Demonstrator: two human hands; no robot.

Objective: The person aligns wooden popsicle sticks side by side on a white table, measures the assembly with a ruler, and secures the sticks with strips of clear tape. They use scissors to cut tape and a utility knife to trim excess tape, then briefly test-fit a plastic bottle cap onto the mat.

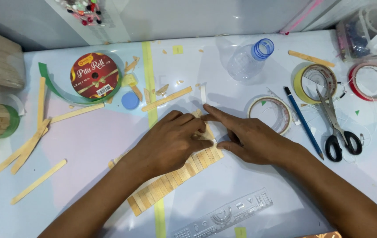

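Both hands press flat on a strip of short wooden pieces (175, 178) lying near the centre of the surface (87, 141). The left hand (170, 141) holds it down with no closed grip, and the right hand (250, 139), at 3 o'clock of it, pinches the strip's upper end. It seems wise to keep the pieces aligned under even pressure.

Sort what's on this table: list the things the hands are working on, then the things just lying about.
In hand:
left hand pressing on the strip of joined wooden pieces
right hand at the strip's upper end
white tape piece close by the fingertips

Lying about:
scissors
blue pencil
plastic bottle
tape rolls
ribbon roll
clear ruler
loose wooden sticks
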